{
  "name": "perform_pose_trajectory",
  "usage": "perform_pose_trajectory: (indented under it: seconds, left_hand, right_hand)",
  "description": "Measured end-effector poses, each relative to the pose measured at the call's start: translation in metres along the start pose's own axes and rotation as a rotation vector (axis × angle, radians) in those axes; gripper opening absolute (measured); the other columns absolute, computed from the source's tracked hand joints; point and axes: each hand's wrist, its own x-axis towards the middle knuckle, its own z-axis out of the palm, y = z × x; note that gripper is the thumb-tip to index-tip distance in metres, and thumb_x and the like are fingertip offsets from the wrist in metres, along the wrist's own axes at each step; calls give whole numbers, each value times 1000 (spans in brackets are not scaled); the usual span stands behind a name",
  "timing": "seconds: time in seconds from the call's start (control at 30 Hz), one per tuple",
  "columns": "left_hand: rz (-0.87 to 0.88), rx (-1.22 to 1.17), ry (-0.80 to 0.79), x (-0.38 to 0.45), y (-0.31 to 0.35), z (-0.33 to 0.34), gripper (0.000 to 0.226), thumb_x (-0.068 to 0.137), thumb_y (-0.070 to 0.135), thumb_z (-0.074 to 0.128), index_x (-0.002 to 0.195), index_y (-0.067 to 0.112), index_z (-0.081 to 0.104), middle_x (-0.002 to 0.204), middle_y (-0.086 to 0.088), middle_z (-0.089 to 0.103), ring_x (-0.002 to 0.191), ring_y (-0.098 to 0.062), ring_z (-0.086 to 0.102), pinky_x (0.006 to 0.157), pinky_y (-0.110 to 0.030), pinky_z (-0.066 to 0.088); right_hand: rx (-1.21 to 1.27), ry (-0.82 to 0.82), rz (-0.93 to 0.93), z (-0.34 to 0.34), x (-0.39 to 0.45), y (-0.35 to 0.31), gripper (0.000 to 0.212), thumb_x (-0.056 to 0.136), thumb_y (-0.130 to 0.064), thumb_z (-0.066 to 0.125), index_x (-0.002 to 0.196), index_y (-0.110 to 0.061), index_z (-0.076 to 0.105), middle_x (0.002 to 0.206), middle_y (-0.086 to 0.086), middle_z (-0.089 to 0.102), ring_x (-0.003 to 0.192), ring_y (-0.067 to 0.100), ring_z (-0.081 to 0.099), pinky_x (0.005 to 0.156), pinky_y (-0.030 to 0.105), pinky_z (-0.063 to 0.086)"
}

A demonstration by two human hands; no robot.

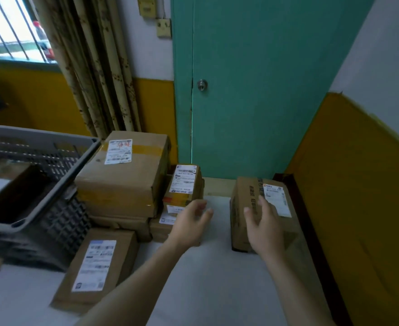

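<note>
Roughly: open white tabletop (217,267) runs as a clear lane between the small stack (184,184) and the lone carton (245,189). A dark wooden rail (311,231) bounds the right edge and a teal door (264,102) closes the back.

Two hands and one grey crate (40,184) with one box inside. Cartons number about seven; the stack seams are blurred.

The left hand (189,220) is loosely spread and grasps nothing, just beside the small stack's front. The right hand (264,222) has its fingers splayed wide and is also empty. It sits over the lone carton's near top edge; contact is unclear. The lone carton is right of the lane, close to the rail.
</note>
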Motion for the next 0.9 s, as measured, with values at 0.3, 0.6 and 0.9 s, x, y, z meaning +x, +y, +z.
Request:
perform_pose_trajectory:
  seconds: [0.3, 0.6, 0.9]
  left_hand:
    - [4, 55, 157, -70, -76, -133, 10, 101, 38, 61, 99, 34, 70, 91, 17, 73, 86, 7, 66, 70, -16, 51]
    - [-290, 196, 322, -117, -172, -220, 33, 101, 34, 56, 127, 15, 61, 117, 1, 68, 103, -20, 65, 71, -31, 50]
    - [-494, 244, -89, -142, -211, -248, 69, 107, 51, 37, 163, 15, 18, 158, -14, 46, 135, -32, 54, 83, -30, 54]
  right_hand:
    - [75, -104, -131, 86, -85, -90, 50, 103, -38, 57, 149, -21, 48, 145, 1, 55, 133, 19, 53, 99, 30, 42]
    - [85, -380, -18, 180, -166, -125, 59, 104, -42, 56, 156, -18, 40, 158, 3, 46, 143, 21, 45, 114, 34, 38]
    - [224, -676, 194, 254, -227, -142, 59, 103, -43, 54, 158, -36, 33, 152, -10, 53, 138, 18, 52, 112, 34, 42]
